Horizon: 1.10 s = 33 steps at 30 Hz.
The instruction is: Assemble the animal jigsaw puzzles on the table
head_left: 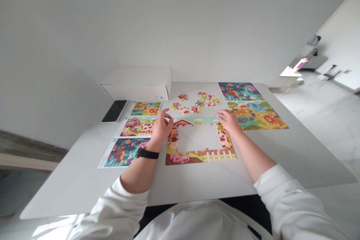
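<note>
A farm jigsaw puzzle [187, 158] lies on the table with its border joined into a rectangle and its middle bare. The border shows a red barn, pink pigs, a cow and a white fence. At its upper left corner is my left hand [162, 126], fingers bent and apart, with nothing visible in them. My right hand [230, 121] hovers by the upper right corner, thumb and forefinger apart, holding nothing that I can see. Beyond the border lie several loose puzzle pieces [198, 105], some overlapping. My hands partly hide the border's upper corners.
To the left is a reference sheet [111, 153] with three pictures, a black phone [114, 111] above it. A white box [137, 84] stands against the wall. On the right lie a dark-blue puzzle picture [239, 92] and a yellow animal puzzle picture [255, 115].
</note>
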### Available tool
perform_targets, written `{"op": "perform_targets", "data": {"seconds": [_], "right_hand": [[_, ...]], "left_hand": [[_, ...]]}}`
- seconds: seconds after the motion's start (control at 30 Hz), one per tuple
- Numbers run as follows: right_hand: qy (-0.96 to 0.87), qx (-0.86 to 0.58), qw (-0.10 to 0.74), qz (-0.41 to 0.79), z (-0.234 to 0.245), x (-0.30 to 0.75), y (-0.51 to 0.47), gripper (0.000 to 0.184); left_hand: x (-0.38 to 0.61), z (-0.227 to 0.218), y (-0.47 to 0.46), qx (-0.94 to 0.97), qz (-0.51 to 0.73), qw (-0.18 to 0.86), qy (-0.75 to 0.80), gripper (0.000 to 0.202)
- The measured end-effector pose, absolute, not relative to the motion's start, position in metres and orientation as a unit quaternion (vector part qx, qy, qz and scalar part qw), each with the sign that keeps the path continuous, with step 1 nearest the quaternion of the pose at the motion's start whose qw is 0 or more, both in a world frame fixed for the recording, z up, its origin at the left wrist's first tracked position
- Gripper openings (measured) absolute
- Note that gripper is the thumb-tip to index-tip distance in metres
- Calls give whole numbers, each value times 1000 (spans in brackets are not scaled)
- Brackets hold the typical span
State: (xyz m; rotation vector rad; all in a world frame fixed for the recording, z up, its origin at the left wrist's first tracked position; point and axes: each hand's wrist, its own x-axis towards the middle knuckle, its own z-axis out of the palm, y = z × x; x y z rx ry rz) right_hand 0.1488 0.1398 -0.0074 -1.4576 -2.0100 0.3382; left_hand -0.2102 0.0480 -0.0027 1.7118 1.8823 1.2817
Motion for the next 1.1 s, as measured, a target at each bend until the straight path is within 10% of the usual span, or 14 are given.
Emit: {"op": "perform_targets", "data": {"seconds": [0.53, 0.83, 1.1], "right_hand": [[-737, -668, 88, 52, 12, 95, 236, 35], [-725, -673, 116, 92, 6, 97, 238, 46], [-709, -589, 314, 230, 13, 111, 210, 47]], "left_hand": [[-212, -4, 51, 604, 428, 136, 659, 49], [-211, -6, 50, 612, 434, 134, 647, 49], [-207, 0, 48, 616, 433, 140, 644, 50]]}}
